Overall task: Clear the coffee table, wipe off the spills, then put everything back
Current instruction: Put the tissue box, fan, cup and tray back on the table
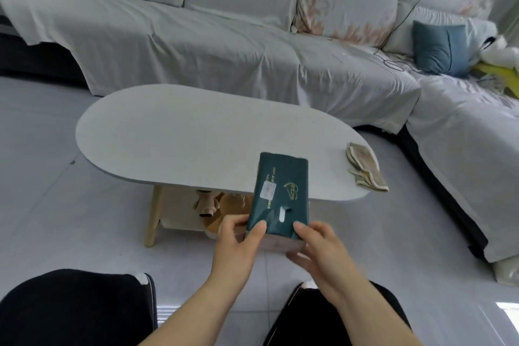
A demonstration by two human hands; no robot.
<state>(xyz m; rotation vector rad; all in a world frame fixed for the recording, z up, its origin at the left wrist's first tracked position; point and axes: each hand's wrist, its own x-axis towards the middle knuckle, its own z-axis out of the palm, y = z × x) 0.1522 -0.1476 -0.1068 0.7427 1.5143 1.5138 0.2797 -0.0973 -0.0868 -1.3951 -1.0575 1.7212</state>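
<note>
Black trousers [70, 309] on the person's knees are closest, and both arms reach out over them. Left hand [238, 239] and right hand [317, 247] both hold the near end of the green tissue pack [280, 191] — thumbs on top, fingers [234, 222] curled round its sides and under it. The pack is up in the air, with its far end over the near edge of the table [182, 135].

I think it is being put back. To do that well, keep it flat with the slot [282, 212] facing up. Move it further in from the edge, and let go only when it sits all the way down.

A bit of white shows in the slot — most likely a tissue, so the pack is not empty. How full it is I cannot tell.

A folded cloth [365, 168] lies at the right end of the table, right at the rim. Under the table a shelf [174, 219] holds soft toys [224, 205]. Behind it all stands the sofa [196, 50].
</note>
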